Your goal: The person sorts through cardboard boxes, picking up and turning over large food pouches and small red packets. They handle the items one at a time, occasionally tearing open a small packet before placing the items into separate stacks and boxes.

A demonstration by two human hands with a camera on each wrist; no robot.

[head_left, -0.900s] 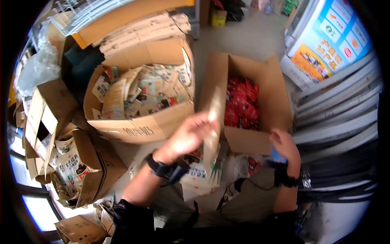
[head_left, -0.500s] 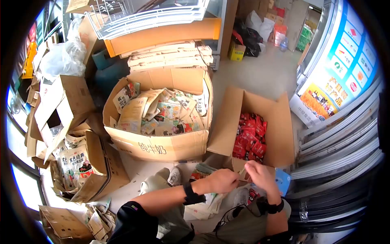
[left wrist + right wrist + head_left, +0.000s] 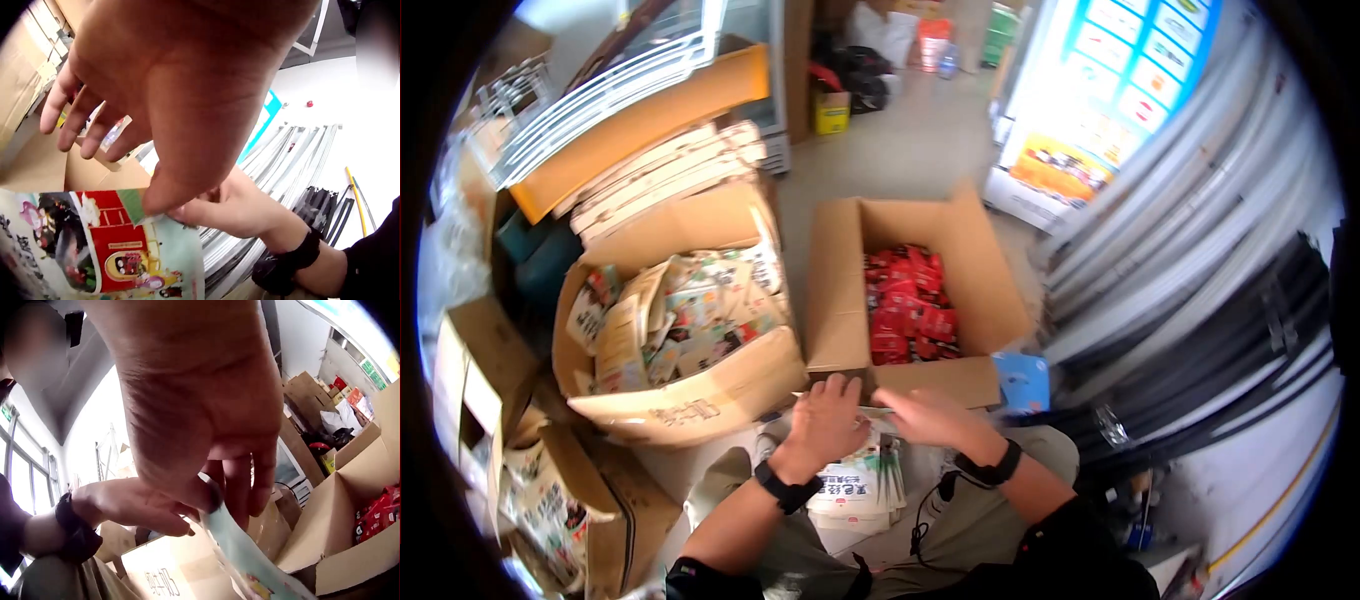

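A printed pouch (image 3: pixel 128 250) with red and pale green artwork stands in front of me, its top edge between my hands. My right hand (image 3: pixel 935 415) pinches that edge between thumb and fingers, plainest in the right wrist view, where the pouch (image 3: pixel 240 550) is seen nearly side-on. My left hand (image 3: pixel 828 425) has its fingers spread and extended past the top edge, with the thumb against the pouch near the right thumb. Below both hands a stack of similar pouches (image 3: pixel 845 495) lies between my knees. The hands partly hide the held pouch in the head view.
Beyond my hands stands an open carton (image 3: pixel 940 385) of small red packets (image 3: pixel 910 305). To its left is a larger carton (image 3: pixel 730 390) full of pouches, and another carton (image 3: pixel 605 480) sits nearer left. Long grey strips (image 3: pixel 1150 260) lie along the right.
The left hand held a pouch up edge-on; then both hands met before the red-packet carton. Now the left fingers are spread and the right pinches the pouch's edge. The head view has swung right.
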